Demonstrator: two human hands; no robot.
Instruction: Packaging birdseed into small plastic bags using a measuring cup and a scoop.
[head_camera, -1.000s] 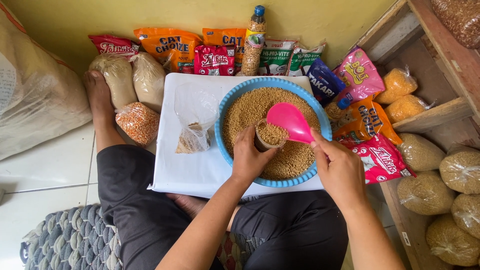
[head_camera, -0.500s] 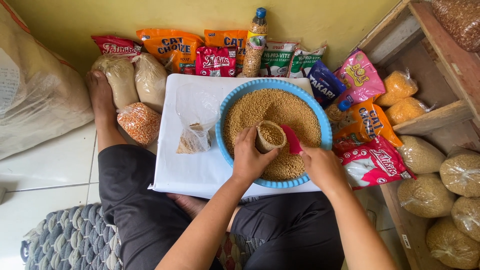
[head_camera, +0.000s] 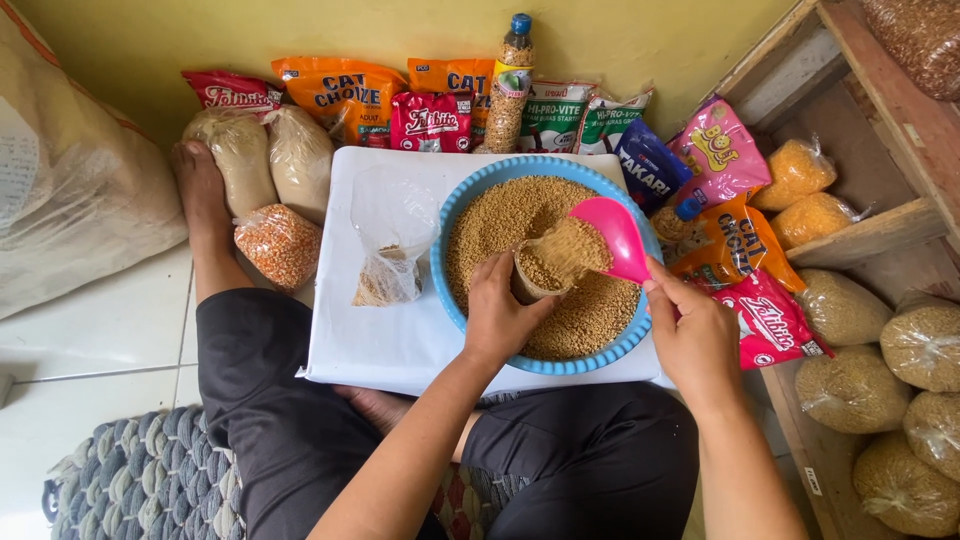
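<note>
Right hand (head_camera: 697, 340) of ours grips the pink scoop (head_camera: 612, 236), tilted left over the small cup (head_camera: 532, 281) which our closed left hand (head_camera: 503, 318) holds inside the blue basin (head_camera: 447, 240), center frame.

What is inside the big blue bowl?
The blue bowl is heaped with tiny brown pellets. Over it the left hand holds a small cup, and the right hand tips a pink scoop of pellets in. The bowl's bottom is covered.
</note>
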